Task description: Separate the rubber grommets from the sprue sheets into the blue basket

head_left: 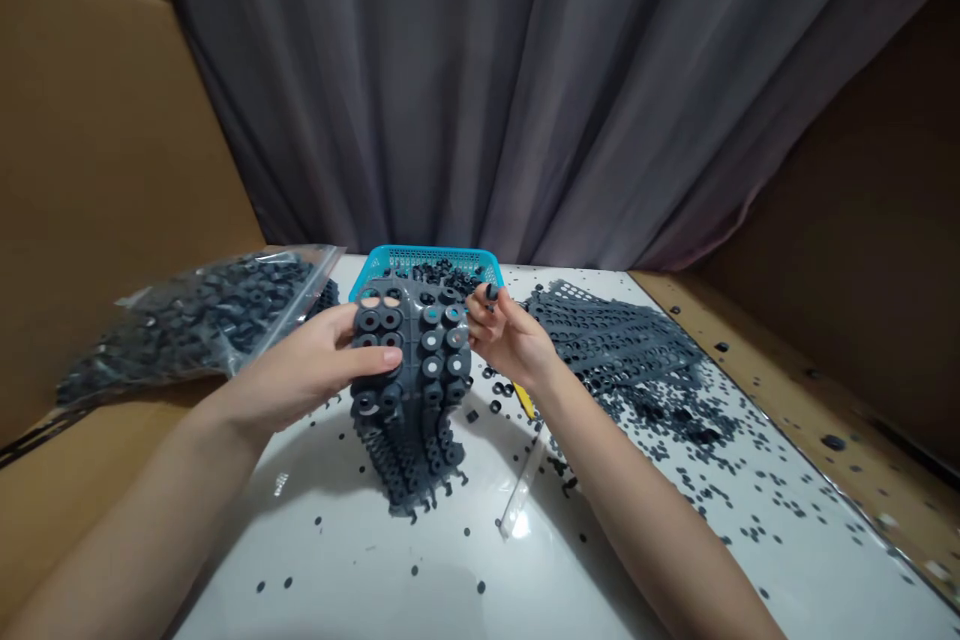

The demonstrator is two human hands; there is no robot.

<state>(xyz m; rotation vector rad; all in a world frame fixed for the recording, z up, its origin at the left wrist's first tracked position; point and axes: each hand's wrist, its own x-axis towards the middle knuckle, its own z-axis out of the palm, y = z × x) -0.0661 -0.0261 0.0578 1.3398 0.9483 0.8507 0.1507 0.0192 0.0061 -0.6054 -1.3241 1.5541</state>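
A dark grey moulded rubber sheet [411, 370] with rows of round, holed grommet-like parts is bent over and held up above the white table. My left hand [330, 360] grips its left side, the thumb lying across the front and fingers behind. Just right of the sheet, my right hand [514, 335] pinches a small black rubber piece [492, 292] between thumb and forefinger. Behind the sheet stands a blue plastic basket [442, 252] with many small black parts in it; the sheet hides part of it.
A clear zip bag [217, 320] full of black rubber parts lies at the left. Perforated dark sheets [622, 335] are piled at the right. Small black discs litter the white table [360, 600]. A yellow-and-clear tool [525, 460] lies under my right forearm. Cardboard walls [97, 170] flank the table.
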